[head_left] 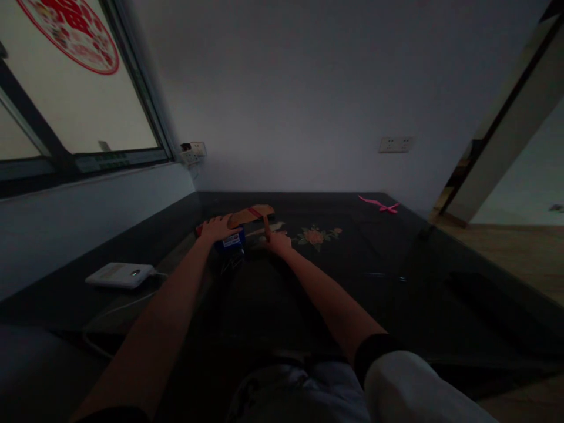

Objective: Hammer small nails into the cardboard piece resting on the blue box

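Note:
My left hand (218,228) lies palm down with fingers stretched over a blue packet (231,242) and the near end of a tan flat piece with a red band (252,214). My right hand (277,239) rests just right of them on the dark cloth-covered surface (388,264), forefinger pointing up and touching the tan piece, other fingers curled. Nothing is visibly gripped in either hand. The scene is dim.
A white power bank (120,274) with a white cable (114,311) lies at the left. A flower pattern (316,235) is on the cloth, a pink ribbon (381,205) far right. A window (66,100) stands left, wall sockets (395,144) behind, and a wooden floor (515,252) right.

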`<state>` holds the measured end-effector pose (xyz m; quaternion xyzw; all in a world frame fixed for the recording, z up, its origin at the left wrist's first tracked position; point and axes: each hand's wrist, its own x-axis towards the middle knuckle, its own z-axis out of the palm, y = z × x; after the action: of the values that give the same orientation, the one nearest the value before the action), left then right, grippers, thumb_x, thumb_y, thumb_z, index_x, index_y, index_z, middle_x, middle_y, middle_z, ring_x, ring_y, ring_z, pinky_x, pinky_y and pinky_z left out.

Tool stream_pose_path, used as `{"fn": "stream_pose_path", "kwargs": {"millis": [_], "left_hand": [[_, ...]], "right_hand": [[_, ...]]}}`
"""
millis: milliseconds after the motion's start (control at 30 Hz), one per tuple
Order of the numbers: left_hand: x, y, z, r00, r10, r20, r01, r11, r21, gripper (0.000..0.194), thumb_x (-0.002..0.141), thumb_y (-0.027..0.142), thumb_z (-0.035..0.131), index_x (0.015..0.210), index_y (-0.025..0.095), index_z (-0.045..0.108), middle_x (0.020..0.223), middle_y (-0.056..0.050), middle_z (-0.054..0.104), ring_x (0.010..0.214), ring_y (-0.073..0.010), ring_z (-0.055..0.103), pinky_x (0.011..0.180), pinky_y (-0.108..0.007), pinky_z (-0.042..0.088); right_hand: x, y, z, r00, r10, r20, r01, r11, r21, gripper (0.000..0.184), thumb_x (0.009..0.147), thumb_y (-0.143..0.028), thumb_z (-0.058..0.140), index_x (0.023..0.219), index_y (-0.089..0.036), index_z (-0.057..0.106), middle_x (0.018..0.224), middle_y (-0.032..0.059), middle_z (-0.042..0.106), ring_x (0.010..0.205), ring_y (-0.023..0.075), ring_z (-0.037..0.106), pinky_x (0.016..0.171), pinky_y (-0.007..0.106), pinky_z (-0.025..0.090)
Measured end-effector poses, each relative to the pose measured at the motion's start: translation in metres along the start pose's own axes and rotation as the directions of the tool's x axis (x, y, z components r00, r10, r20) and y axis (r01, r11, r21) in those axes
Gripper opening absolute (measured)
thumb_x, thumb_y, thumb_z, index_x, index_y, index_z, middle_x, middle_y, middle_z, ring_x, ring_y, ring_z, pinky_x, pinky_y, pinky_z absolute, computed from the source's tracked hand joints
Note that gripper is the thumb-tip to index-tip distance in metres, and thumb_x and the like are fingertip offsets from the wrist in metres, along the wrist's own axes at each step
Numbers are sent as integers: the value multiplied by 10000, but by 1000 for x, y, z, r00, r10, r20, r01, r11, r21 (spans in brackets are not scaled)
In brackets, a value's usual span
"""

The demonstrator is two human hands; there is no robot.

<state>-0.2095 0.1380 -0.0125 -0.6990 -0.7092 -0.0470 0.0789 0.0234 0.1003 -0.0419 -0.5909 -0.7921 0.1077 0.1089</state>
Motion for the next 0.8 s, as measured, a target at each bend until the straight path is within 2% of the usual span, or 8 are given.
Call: {"fn": "stream_pose_path", "kwargs": {"millis": [167, 367, 567, 800], "left_hand": [[1, -2, 2, 999, 20, -25, -20, 1000, 6, 913, 690, 808, 318, 1416, 255, 302, 1335, -175, 477, 1190, -387, 448, 952, -535, 334], [1, -3, 1, 1000, 27, -14, -27, 1000, 7, 905, 706, 794, 306, 1425, 245, 286, 1328, -177, 479, 1191, -384, 449, 951, -529, 340], [1, -1, 0, 1000, -2, 8, 2, 1000, -9, 938, 684, 813, 322, 1432, 250, 271, 1358, -194, 445, 1187, -418, 443, 945, -557, 333], [2, -1, 1, 1000, 0, 8, 0, 1000, 1, 935, 677, 817, 318, 1424, 255, 288, 1338, -193, 468, 1175, -413, 458, 939, -549, 345]], "right_hand": [[-10, 20, -7, 1000, 22, 13, -22, 999, -36, 330, 896, -324, 545, 1191, -175, 547, 1185, 84, 581, 986, 217, 598, 819, 432, 504], [-36, 58, -20, 998, 57, 7, -57, 996, -66, 331, 897, -322, 545, 1195, -177, 546, 1194, 85, 578, 997, 220, 594, 830, 438, 498], [-84, 106, -35, 991, 135, 11, -133, 986, -102, 324, 904, -326, 532, 1196, -186, 547, 1188, 84, 583, 983, 212, 599, 827, 431, 500], [-152, 157, -55, 977, 212, 14, -208, 970, -127, 319, 909, -341, 523, 1181, -176, 555, 1098, 71, 623, 900, 190, 626, 780, 401, 519]]}}
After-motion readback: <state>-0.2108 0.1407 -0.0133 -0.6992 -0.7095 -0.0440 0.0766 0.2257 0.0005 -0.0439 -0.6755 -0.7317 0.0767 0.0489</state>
